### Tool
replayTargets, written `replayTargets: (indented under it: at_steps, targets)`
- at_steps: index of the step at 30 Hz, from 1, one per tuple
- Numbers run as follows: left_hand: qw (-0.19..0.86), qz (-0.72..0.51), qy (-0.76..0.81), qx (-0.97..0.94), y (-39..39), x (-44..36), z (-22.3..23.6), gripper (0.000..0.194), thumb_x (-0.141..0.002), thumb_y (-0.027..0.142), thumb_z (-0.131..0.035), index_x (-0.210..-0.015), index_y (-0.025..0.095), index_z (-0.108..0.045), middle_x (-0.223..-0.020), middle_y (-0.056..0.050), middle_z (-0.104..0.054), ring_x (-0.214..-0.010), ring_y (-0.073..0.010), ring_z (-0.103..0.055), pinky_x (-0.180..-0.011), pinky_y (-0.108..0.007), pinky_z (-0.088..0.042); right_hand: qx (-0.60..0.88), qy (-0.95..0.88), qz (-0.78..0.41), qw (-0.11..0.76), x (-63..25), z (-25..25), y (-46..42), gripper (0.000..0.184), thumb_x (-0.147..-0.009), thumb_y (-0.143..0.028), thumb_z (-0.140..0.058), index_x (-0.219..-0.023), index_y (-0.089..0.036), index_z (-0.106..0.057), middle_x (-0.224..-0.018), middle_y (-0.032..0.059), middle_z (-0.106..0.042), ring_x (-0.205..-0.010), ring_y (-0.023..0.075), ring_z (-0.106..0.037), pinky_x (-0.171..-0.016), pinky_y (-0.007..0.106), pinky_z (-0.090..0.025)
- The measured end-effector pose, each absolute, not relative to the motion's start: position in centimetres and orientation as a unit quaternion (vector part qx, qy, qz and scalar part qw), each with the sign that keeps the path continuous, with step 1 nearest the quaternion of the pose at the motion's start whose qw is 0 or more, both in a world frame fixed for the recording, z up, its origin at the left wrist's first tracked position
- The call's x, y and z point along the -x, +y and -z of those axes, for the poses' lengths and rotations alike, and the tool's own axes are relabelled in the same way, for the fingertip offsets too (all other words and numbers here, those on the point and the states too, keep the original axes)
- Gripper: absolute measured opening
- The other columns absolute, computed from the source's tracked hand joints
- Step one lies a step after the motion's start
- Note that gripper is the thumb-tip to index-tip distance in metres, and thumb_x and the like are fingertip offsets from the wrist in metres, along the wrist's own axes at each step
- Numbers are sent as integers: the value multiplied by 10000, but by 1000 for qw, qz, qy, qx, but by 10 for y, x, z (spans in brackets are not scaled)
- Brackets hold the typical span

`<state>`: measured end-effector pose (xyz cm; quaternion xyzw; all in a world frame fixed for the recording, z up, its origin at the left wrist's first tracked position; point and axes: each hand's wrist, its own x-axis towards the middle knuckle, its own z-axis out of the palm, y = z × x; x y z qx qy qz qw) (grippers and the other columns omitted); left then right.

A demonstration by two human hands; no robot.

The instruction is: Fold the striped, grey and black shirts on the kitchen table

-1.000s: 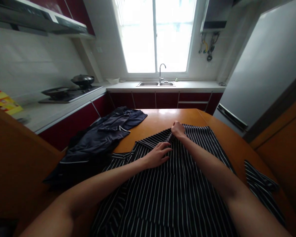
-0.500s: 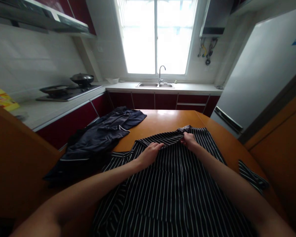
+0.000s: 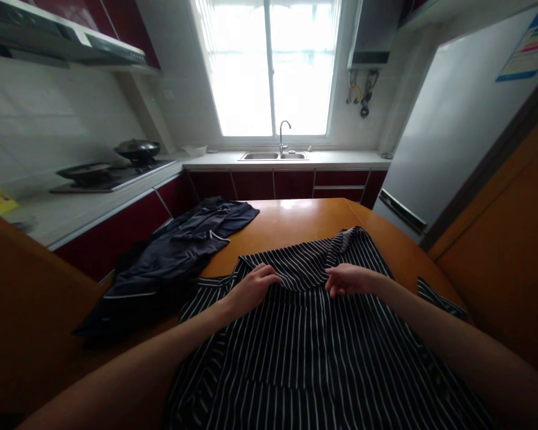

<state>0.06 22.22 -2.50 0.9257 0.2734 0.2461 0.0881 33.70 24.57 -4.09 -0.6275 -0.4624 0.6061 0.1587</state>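
A black shirt with white stripes (image 3: 291,352) lies spread on the wooden table (image 3: 291,215), its upper part folded over at the far side. My left hand (image 3: 253,289) rests at the left of the folded edge, fingers bent and closed on the cloth. At the right of that same edge, my right hand (image 3: 352,279) pinches the shirt, its thumb and forefinger together. The shirt's fold sags between the two hands. A cuff end of striped cloth (image 3: 439,297) sticks out beyond my right forearm.
Folded dark navy clothes (image 3: 170,257) lie on the table's left side. Beyond the table are a sink (image 3: 273,156) under the window, a stove (image 3: 112,179) with two pans at the left, and a fridge (image 3: 439,125) at the right.
My right hand has come nearer to me, drawing the folded edge down and opening the fold wider. My left hand has shifted slightly left and nearer. The view has turned a little right.
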Motion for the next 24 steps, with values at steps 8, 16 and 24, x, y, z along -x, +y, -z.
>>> replayTargets:
  at_steps: [8,16,24]
  targets:
    - [94,-227,287,-926,227,14,30,282,-988,89,-463,-1049,211,-710,-1002,-59,-658,-935,-174,-617,-854,-288,-526,792,-548,-109,247,-434,30,334,263,-897,-245,-632,-1138,-168,-706,-1246,159,-689,-1206,288,-612,-980,357,-470]
    - [171,-213,318,-908,331,34,4,203,-941,334,-614,-970,205,-768,-873,-38,-716,-761,-153,-650,-724,-250,-515,827,-479,-157,248,-484,64,405,440,-733,-344,-836,-1061,-84,-700,-1048,190,-731,-964,300,-714,-826,367,-556]
    - [52,-256,656,-709,470,21,-1,412,-858,255,-598,-1247,134,-657,-1154,-139,-698,-1050,-272,-664,-943,-373,-513,813,-476,-122,312,-476,85,426,389,-761,-199,-757,-1139,-150,-676,-1023,112,-741,-914,224,-695,-820,299,-534]
